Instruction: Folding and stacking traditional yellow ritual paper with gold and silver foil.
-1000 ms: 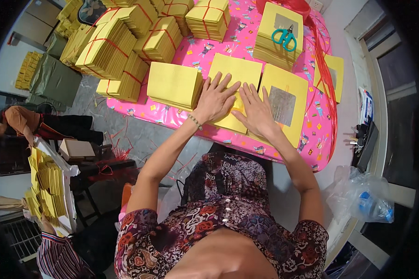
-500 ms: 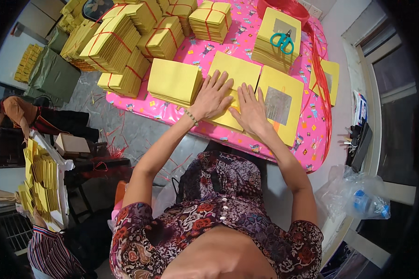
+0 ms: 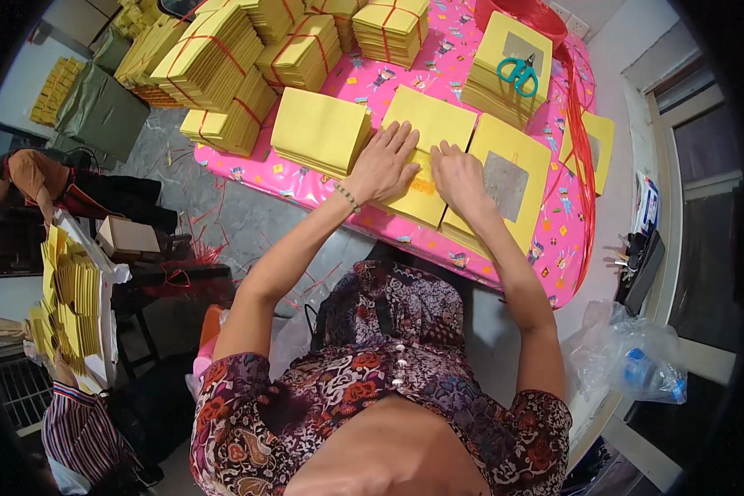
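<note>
A yellow paper sheet (image 3: 431,116) lies on the table in front of me, with a folded-over part along its near side bearing an orange mark. My left hand (image 3: 380,165) rests flat on its left side, fingers stretched out. On the same paper, my right hand (image 3: 463,180) presses with curled fingers, and nothing shows inside them. To the right is a stack of yellow paper (image 3: 525,207), its top sheet carrying a silver-grey rectangle. Left of my left hand stands a stack of folded yellow paper (image 3: 318,120).
Bundles tied with red string (image 3: 215,62) crowd the table's far left. Teal-handled scissors (image 3: 518,76) lie on a tall paper stack at the far right. Red strips (image 3: 585,165) hang along the pink tablecloth's (image 3: 256,183) right side. Other people work at the left around another table (image 3: 106,322).
My right hand's fingers have gone from stretched out to curled on the paper. My left hand stays flat on it. The whole view has shifted slightly.
</note>
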Action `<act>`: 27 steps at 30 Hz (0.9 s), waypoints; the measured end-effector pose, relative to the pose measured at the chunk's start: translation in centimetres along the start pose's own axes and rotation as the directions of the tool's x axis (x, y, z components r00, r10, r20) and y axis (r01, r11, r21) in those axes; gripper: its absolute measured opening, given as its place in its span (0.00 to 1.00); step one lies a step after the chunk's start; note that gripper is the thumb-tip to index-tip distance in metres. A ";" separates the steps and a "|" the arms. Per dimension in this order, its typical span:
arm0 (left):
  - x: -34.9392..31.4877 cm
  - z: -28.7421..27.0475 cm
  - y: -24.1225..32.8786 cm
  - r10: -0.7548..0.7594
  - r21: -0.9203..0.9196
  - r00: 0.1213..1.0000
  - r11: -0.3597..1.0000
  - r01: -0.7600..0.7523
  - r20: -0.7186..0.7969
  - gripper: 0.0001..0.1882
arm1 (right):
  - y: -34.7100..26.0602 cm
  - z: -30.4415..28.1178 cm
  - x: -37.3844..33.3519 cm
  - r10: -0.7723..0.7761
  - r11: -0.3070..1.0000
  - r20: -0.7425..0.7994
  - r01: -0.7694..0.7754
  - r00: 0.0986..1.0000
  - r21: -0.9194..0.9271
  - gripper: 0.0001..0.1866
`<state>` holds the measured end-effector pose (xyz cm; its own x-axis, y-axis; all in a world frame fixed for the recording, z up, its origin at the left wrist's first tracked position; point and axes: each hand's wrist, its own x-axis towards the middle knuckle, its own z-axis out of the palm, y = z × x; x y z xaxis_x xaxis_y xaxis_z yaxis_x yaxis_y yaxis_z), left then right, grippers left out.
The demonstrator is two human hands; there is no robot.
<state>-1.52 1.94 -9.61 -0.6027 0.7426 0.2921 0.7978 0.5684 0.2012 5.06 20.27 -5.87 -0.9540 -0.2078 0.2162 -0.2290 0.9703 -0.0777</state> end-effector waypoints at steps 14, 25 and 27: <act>0.0 -0.4 3.4 -0.438 -0.736 0.896 0.630 0.247 -0.074 0.22 | 2.6 1.7 1.3 -0.106 0.993 -0.205 0.093 0.973 -0.073 0.09; 4.6 0.6 2.7 -0.609 -0.915 0.688 -0.328 0.235 0.395 0.14 | 1.4 0.2 0.4 -0.143 0.990 -0.379 0.128 0.914 -0.064 0.09; 4.2 0.3 3.2 -0.624 -0.936 0.703 -0.297 0.189 0.340 0.09 | 1.4 -0.5 0.0 -0.130 0.990 -0.367 0.140 0.921 0.000 0.06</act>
<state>-1.49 6.96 -8.04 -0.9275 0.2882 -0.2381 -0.3354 -0.3601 0.8705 4.84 21.65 -5.44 -0.7781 -0.2722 0.5661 -0.3602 0.9317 -0.0471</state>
